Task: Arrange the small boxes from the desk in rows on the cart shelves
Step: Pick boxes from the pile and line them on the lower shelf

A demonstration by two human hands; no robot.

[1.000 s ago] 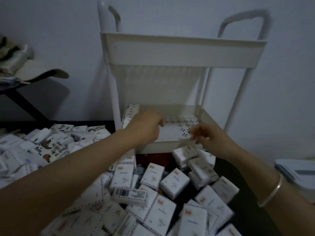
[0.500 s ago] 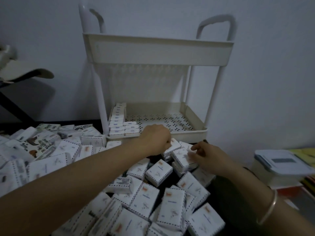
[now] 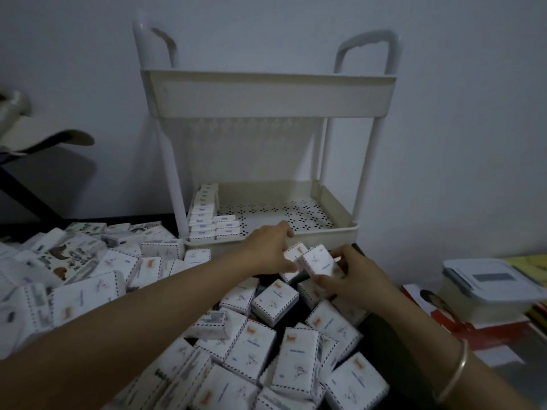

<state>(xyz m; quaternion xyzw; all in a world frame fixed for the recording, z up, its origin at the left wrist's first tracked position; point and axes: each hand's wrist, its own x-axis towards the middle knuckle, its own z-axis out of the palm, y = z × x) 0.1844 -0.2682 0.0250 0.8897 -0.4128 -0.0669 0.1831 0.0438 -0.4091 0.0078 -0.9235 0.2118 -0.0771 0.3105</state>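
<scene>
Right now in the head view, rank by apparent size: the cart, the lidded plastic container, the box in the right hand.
1. cart
2. lidded plastic container
3. box in the right hand

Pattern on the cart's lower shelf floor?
Shelf floor is cream-white, dotted with a grid of small dark holes. Best in head view.

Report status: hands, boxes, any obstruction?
Left hand grips first box, right hand grips second box. Lower shelf: rows begun at left. Nothing seen between hands and shelf.
</scene>
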